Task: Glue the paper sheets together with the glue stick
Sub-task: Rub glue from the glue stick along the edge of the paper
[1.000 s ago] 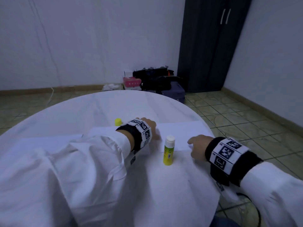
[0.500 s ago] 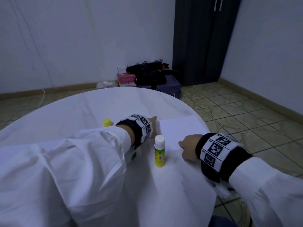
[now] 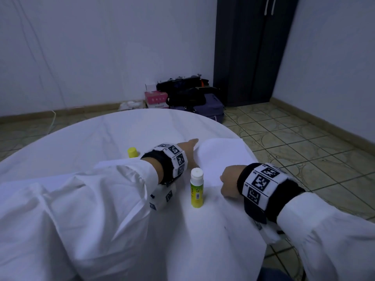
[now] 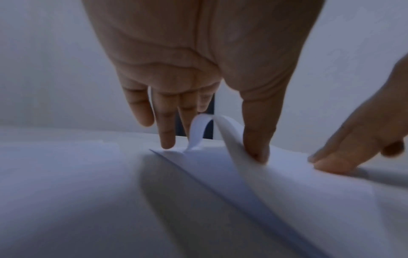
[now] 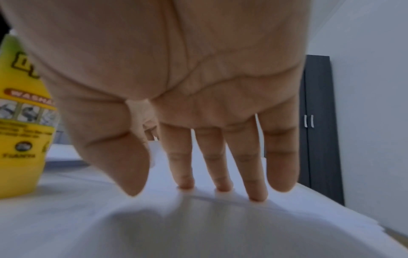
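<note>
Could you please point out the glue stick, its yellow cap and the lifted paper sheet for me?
glue stick [image 3: 196, 189]: head view, on the yellow label of its upright body.
yellow cap [image 3: 132, 152]: head view, on the cap's side.
paper sheet [image 4: 229, 139]: left wrist view, on the curled-up edge beside the thumb.

Round table [image 3: 113, 136], draped in a white cloth, is carrying a white paper sheet [image 3: 221, 157] lying near its right edge, one edge curling upward. A yellow glue stick [image 3: 196, 187], uncapped, is standing upright just beside the sheet's near edge. A yellow cap [image 3: 132, 152] is sitting apart, further left.
</note>
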### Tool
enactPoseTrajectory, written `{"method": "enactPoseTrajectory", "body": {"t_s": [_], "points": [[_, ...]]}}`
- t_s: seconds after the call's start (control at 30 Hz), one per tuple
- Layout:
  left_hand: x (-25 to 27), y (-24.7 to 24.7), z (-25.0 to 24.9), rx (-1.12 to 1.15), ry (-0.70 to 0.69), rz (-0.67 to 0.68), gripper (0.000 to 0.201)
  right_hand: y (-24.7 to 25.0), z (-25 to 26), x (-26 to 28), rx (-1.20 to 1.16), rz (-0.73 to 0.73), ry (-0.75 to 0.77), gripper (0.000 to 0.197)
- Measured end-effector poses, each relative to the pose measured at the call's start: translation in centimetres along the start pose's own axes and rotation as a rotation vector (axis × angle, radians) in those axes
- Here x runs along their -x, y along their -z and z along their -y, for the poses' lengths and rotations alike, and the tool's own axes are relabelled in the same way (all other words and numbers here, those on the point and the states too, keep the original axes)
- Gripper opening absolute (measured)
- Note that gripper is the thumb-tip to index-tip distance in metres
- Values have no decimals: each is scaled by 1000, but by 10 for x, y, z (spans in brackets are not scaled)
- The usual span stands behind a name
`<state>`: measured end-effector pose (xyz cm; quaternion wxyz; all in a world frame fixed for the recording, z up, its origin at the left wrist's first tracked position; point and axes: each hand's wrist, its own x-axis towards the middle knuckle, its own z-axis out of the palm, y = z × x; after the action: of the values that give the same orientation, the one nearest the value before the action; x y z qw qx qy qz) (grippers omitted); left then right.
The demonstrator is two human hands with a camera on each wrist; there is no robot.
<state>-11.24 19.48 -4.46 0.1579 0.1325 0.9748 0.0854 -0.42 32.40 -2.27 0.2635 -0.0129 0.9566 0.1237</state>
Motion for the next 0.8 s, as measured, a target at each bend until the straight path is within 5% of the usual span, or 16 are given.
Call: {"method": "enactPoseTrajectory", "body": {"t_s": [0.13, 0.27, 0.37, 0.5, 0.67, 0.8], "points": [[8, 8, 3, 200, 44, -92, 108, -1, -2, 2, -223, -58, -32, 18], [26, 9, 6, 575, 121, -137, 58, -5, 0, 9, -491, -45, 40, 92], [41, 7, 8, 712, 129, -122, 37, -8, 17, 20, -679, -94, 192, 64], [73, 5, 26, 757, 154, -168, 27, -10, 34, 42, -802, -225, 209, 23], [136, -2, 69, 703, 146, -143, 25, -12, 34, 70, -1053, -258, 223, 16], [198, -11, 101, 384, 154, 1, 30, -3, 38, 82, -1131, -241, 128, 28]]}}
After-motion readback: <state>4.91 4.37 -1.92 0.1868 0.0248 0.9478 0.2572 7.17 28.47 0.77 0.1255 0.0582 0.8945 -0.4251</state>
